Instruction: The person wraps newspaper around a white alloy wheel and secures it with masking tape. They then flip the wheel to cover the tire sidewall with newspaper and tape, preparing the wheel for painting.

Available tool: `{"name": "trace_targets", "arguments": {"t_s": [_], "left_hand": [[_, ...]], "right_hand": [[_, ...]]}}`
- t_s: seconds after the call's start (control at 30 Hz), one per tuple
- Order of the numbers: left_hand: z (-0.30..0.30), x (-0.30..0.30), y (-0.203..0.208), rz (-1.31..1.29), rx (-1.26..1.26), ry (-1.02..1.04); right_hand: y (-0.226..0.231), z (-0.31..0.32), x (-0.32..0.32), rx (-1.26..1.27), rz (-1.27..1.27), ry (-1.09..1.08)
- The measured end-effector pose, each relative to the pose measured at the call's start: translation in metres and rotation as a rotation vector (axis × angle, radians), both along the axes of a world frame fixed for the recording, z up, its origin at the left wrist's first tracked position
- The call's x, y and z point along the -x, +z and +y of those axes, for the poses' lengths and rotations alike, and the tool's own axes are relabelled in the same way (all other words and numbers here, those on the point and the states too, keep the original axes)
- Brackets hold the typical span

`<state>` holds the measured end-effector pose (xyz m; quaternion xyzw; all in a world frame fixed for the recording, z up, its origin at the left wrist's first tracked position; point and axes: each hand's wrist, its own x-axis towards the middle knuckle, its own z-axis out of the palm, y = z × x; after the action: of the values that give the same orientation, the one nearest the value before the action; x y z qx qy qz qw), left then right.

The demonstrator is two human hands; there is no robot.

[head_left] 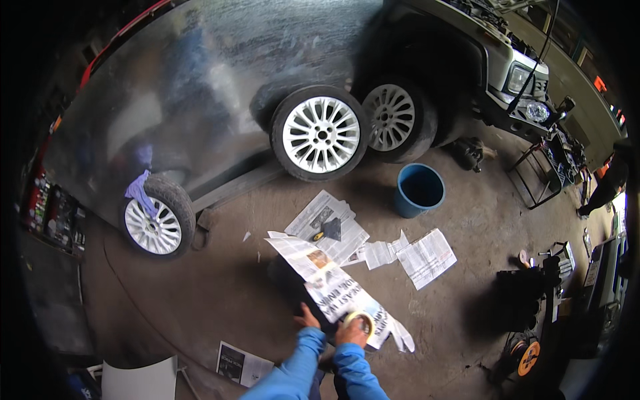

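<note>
A large newspaper sheet (328,283) lies slantwise in front of me, over a dark thing (291,280) that I cannot make out. My right hand (349,335) grips a pale yellow roll of tape (369,322) at the sheet's near end. Just left of it, my left hand (309,317) is at the sheet's near left edge, its visible fingers apart, resting by the dark thing. Its fingertips are partly hidden. Beyond the sheet, a putty knife with a yellow-and-black handle (328,231) lies on other newspaper pages (350,243).
More newspaper (427,259) lies on the floor to the right, near a blue bucket (403,200). A white-rimmed wheel (322,135) leans by the car (493,60); another wheel (153,227), with a purple glove (141,193) on it, stands left. An orange reel (529,359) sits at lower right.
</note>
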<state>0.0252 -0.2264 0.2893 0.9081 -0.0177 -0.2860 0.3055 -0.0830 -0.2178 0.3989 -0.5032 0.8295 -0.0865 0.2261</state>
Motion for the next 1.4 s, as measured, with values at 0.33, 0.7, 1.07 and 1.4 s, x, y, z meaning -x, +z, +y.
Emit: {"name": "trace_targets", "arguments": {"t_s": [0.33, 0.7, 1.07, 1.4], "left_hand": [[-0.113, -0.231, -0.048, 0.035, -0.174, -0.144], [-0.225, -0.396, -0.086, 0.238, 0.006, -0.185], [-0.239, -0.403, -0.032, 0.04, 0.184, -0.053], [-0.194, -0.347, 0.048, -0.031, 0.135, 0.024]], "right_hand": [[0.06, -0.024, 0.001, 0.352, -0.66, 0.52], [-0.162, 0.055, 0.03, -0.172, -0.779, -0.693], [-0.091, -0.104, -0.163, -0.535, -0.491, -0.571], [-0.032, -0.11, -0.328, -0.221, -0.266, -0.366]]}}
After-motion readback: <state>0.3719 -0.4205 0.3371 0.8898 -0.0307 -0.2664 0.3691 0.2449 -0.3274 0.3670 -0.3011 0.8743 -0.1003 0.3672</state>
